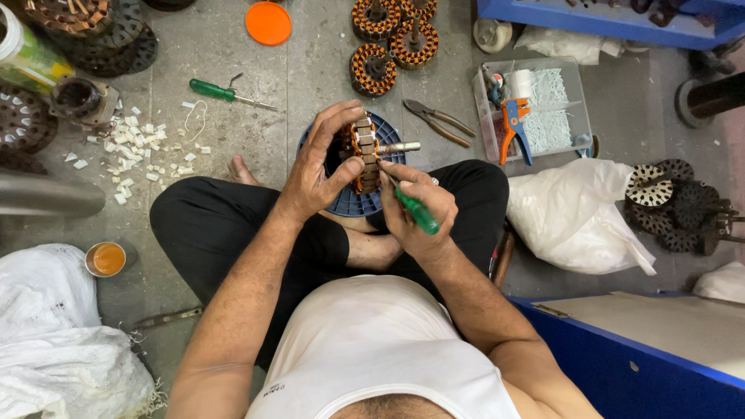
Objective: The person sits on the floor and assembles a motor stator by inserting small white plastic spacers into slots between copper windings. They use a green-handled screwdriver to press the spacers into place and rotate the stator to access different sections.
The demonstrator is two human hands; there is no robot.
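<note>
Bare grey concrete floor (310, 70), workshop-style, no bench anywhere, so everything spread out within arm's reach of crossed legs in black trousers (209, 225).

Dead centre: round copper-wound motor stator with a steel shaft (365, 151), stood up on edge over a dark blue ribbed plastic disc (353, 203) resting on the lap. Probably tipped that way to expose the winding slots along the rim. Left hand (318, 167) wrapped over the stator's top and near side, fingers curled and thumb pressed in, clearly gripping to stop any rolling. Right hand (415, 213) closed tight round a green-handled screwdriver (415, 209), tip angled up into the stator's edge, looks like poking or tucking at the slots.

Around the stator:
- above it, three more copper-wound stators (392, 35) clustered together, plus an orange round lid (268, 22)
- up and left, a second green-handled screwdriver (225, 93) and a scatter of small white plastic bits (140, 151)
- just right, grey metal pliers (438, 120), then a clear plastic tray of white pieces with an orange and blue stripping tool (531, 105)
- further right, a crumpled white plastic bag (574, 213) and dark slotted metal cores (675, 206)
- lower left, a small tin of orange paste (106, 258) and white sacking (54, 341)

Blue painted box (644, 365) at lower right.
</note>
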